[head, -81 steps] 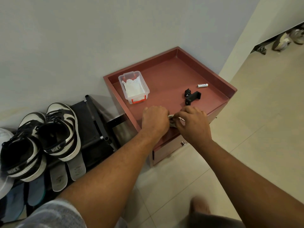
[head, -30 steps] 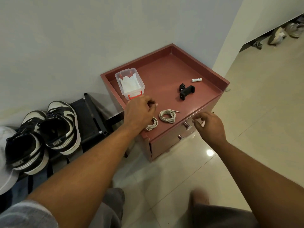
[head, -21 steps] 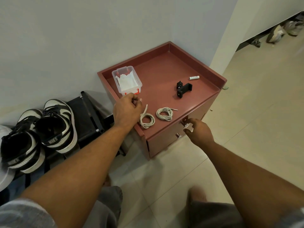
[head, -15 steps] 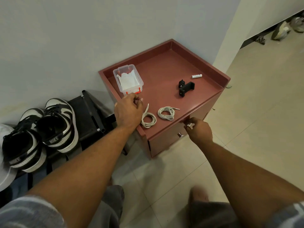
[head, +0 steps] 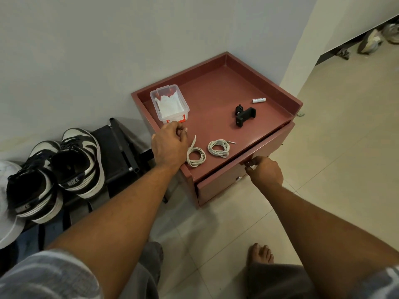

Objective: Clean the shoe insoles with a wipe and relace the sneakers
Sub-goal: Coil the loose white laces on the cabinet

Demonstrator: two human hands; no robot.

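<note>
Two coiled white laces (head: 195,156) (head: 218,147) lie near the front of the red cabinet top (head: 280,91). A clear box of white wipes (head: 169,104) stands at the top's left corner. My left hand (head: 169,145) hovers between the box and the nearer lace, fingers loosely curled, holding nothing. My right hand (head: 264,171) grips the metal knob (head: 250,167) of the top drawer (head: 218,188), which stands slightly out. A pair of black-and-white sneakers (head: 79,160) (head: 32,190) without laces sits on a low black rack (head: 121,145) to the left.
A black clamp (head: 245,115) and a small white tube (head: 259,100) lie on the cabinet top. A white cap (head: 6,201) sits at the far left. The cabinet stands in a wall corner. Tiled floor spreads right, with more shoes (head: 369,41) far off. My bare foot (head: 260,253) is below.
Both hands let go of the laces, which now lie coiled on the top. My right hand dropped to the drawer knob and gripped it; the drawer has come slightly out.
</note>
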